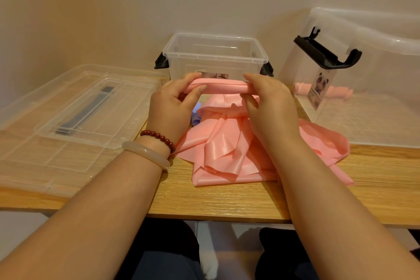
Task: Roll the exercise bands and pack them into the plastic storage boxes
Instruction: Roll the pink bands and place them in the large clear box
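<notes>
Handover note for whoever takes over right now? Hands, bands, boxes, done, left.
Left hand: grip on the left end of the pink band roll. Right hand: grip on its right end.
The roll is held just in front of the small clear box, which is open and looks empty. The loose tail lies bunched on the table.
Done: rolled pink bands lie in the large box.
Left: finish this roll and pack it; purple piece unrolled; lids off.

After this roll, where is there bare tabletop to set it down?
Bare wood runs along the near edge of the table, in front of the pink band and the large box. The small box looks empty. The lids cover the left; the band crowds the centre.
</notes>
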